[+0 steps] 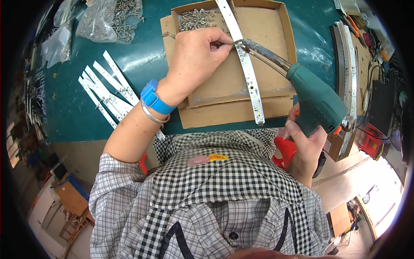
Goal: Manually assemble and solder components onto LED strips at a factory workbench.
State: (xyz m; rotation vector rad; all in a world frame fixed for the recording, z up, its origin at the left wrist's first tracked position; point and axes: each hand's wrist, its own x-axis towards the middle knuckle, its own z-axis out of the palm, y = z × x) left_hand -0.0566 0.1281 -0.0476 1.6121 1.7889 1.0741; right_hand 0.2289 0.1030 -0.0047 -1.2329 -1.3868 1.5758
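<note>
My left hand (pixel 196 58) rests on a shallow cardboard tray (pixel 263 34), fingertips pinched on a small part against a long white LED strip (pixel 246 71) that lies lengthwise across the tray. My right hand (pixel 304 138) grips the green handle of a soldering gun (pixel 312 97). Its metal tip (pixel 243 42) touches the strip right by my left fingertips. A blue band and a metal bangle sit on my left wrist.
A pile of small metal connectors (pixel 196 18) lies in the tray's far left corner. Several white strips (pixel 105 88) are fanned on the green table at left. Plastic bags of metal parts (pixel 105 19) lie beyond. A stack of long strips (pixel 348 73) runs along the right.
</note>
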